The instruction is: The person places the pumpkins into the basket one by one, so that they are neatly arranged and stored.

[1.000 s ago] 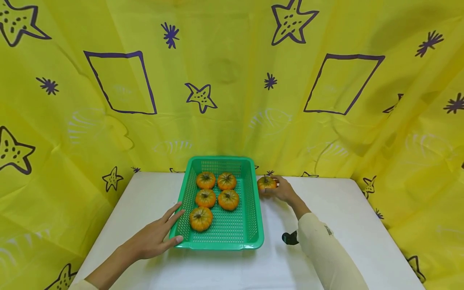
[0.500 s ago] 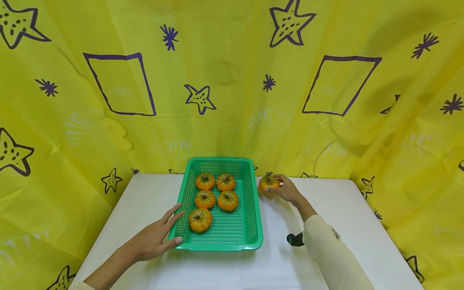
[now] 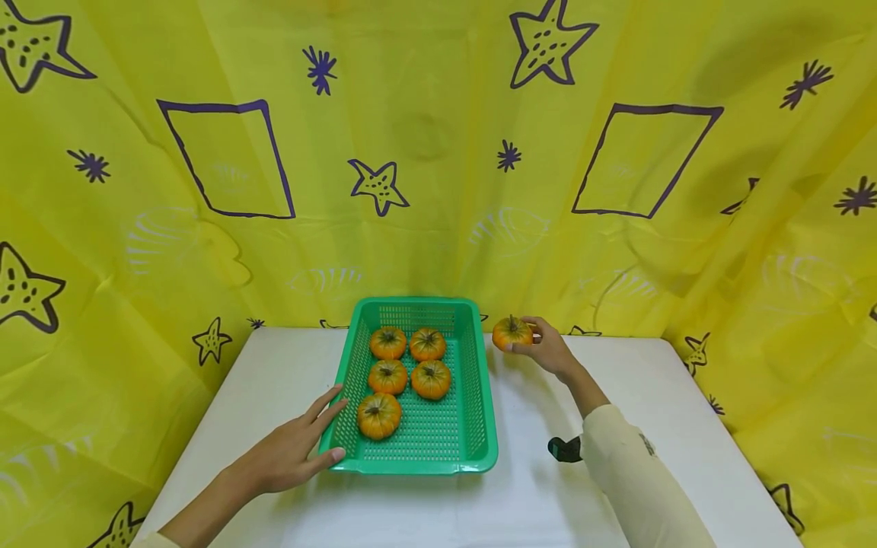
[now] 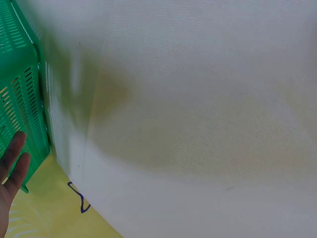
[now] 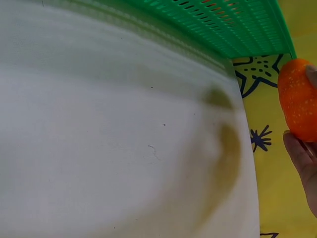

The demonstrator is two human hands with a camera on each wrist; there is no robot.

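My right hand (image 3: 548,352) grips a small orange pumpkin (image 3: 511,333) with a greenish top, held above the table just right of the green plastic basket (image 3: 488,426). In the right wrist view the pumpkin (image 5: 298,101) shows bright orange between thumb and fingers. Several more pumpkins stand in the basket: two at the back, two in the middle row and one at the front left (image 3: 379,416). Against the basket's left side lies my left hand (image 3: 291,449), its fingers spread and straight. Two of those fingers (image 4: 18,171) touch the basket's wall in the left wrist view.
The white table (image 3: 425,517) carries the basket near its back edge. Yellow cloth (image 3: 425,243) with drawn stars hangs behind and on both sides. A dark strap-like piece (image 3: 565,450) shows beside the right sleeve.
The right hand has lifted the pumpkin off the table and moved it slightly right. My left hand and the basket have stayed in place.
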